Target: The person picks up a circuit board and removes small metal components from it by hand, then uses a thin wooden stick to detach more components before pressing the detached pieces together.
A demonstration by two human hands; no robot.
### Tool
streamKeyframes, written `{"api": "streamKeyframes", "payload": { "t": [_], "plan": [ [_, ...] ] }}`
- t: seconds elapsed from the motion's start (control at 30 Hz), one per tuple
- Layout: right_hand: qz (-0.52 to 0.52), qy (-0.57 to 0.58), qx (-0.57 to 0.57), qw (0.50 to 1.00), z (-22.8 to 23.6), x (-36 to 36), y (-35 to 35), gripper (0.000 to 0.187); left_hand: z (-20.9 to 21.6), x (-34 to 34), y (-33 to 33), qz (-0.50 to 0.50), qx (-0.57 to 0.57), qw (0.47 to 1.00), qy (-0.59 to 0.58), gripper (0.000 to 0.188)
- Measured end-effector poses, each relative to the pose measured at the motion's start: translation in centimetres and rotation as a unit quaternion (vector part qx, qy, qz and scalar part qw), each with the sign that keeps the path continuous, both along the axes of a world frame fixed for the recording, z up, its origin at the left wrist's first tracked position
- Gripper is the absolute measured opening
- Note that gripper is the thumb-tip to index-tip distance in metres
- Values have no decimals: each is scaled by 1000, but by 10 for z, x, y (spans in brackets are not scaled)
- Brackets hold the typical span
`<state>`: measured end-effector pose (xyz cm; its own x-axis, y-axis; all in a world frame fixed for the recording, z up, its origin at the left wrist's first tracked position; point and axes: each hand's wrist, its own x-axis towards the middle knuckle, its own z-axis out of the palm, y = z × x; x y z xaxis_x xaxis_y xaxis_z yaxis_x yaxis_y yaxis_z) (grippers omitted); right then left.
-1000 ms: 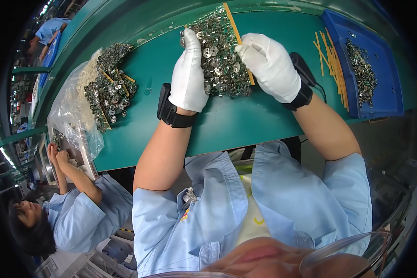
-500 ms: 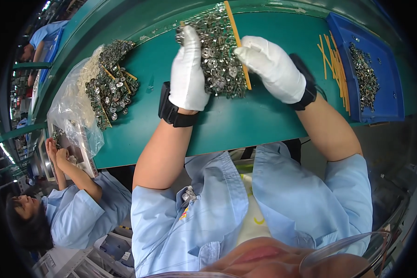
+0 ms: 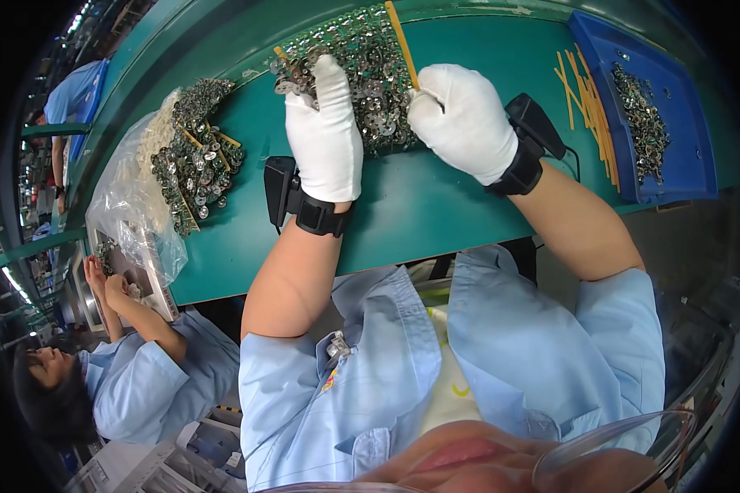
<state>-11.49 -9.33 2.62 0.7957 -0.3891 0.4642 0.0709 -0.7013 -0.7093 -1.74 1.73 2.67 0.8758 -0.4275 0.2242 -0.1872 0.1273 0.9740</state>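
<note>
A panel of small green circuit boards [image 3: 368,78], crowded with shiny round metal discs, stands tilted over the green bench. My left hand [image 3: 324,152], in a white glove, grips its near left part, thumb up across the discs and the other fingers partly hidden by the parts. Along the panel's right edge runs a narrow yellow strip [image 3: 402,45]. My right hand [image 3: 462,123], gloved too, is closed on the near end of that strip, its fingertips curled in. Both wrists carry black strapped devices.
Left on the bench [image 3: 247,238] lies a heap of similar disc-covered panels [image 3: 193,168] beside a clear plastic bag [image 3: 127,197]. Loose yellow strips [image 3: 594,115] lie at the right, next to a blue tray [image 3: 689,156] holding small metal-and-green pieces. A co-worker [image 3: 152,378] sits at the left.
Both hands and the panel have shifted left, and the panel has tipped, showing more green. My right fingers have curled from a straighter pinch into a closed grip at the strip's near end.
</note>
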Motion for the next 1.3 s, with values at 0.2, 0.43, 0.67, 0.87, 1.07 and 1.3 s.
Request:
{"api": "streamKeyframes", "payload": {
  "t": [0.2, 0.43, 0.67, 0.87, 1.07, 1.3],
  "plan": [
    [-73, -20, -139, 987, 0, 0, 3, 14, 1, -4, -2, -11, -25, 1000, -12, 36],
    [13, 16, -9, 1000, -8, 9, -8, 20, 4, 8, 2, 26, 11, 1000, 10, 40],
    [79, 60, 107, 989, -8, 6, -32, 20, -10, 29, 1, -11, 51, 992, 113, 50],
    [47, 26, 90, 995, -2, 0, -51, 20, -12, 35, 2, -88, 134, 987, -5, 57],
    [56, 77, 146, 985, -4, 1, -58, 20, -9, 30, 8, -6, 443, 875, -196, 58],
    [178, 82, 207, 958, 0, -5, -57, 24, 1, 33, 7, -3, 178, 930, -320, 50]
  ]
}}
